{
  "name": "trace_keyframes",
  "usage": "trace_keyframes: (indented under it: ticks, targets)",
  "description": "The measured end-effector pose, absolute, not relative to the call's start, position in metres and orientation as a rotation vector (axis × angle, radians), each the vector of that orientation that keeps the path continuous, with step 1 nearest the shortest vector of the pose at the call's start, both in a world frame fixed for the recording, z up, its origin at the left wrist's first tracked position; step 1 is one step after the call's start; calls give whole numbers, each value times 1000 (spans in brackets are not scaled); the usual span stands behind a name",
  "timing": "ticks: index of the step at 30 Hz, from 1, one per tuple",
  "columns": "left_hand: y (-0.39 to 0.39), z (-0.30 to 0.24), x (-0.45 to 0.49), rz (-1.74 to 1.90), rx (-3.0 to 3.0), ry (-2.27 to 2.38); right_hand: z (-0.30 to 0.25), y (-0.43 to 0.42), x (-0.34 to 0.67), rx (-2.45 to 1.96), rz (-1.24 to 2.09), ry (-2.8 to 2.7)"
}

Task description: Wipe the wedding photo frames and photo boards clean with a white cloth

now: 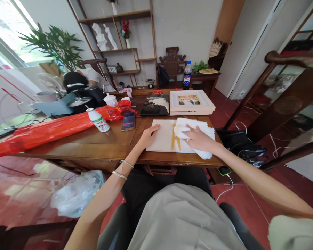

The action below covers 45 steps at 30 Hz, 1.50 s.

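Observation:
A flat white board (161, 140) with a yellow mark (176, 137) on its face lies at the front of the wooden table. My left hand (148, 137) rests on the board's left edge, fingers extended over its surface. On the right half, my right hand (198, 138) presses a folded white cloth (205, 130) against the board, fingers bent over it. The cloth hangs past the board's right edge and covers part of the yellow mark. Directly behind the board are a dark picture panel (155, 105) and a white framed picture (191, 102).
Left of the board are a phone (128, 121), a white bottle (97, 119) and a long red-wrapped bundle (54, 125). A cola bottle (187, 76) stands behind the frame. A black bag (240, 144) sits right of the table (114, 139); a person (91, 76) is at the far left.

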State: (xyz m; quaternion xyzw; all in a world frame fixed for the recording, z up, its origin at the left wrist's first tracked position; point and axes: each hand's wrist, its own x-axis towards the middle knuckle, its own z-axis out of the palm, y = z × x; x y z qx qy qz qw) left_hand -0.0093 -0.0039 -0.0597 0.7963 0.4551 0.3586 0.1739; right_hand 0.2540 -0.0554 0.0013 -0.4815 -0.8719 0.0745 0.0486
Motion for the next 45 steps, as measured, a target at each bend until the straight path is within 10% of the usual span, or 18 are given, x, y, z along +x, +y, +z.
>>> trace_keyframes:
  ticks: [36, 45]
  targets:
    - [-1, -64, -11, 1035, 2284, 1252, 0, -120, 204, -1194, 8, -2876]
    - [-1, -63, -10, 1050, 2284, 1236, 12, -14, 180, -1411, -170, -2788]
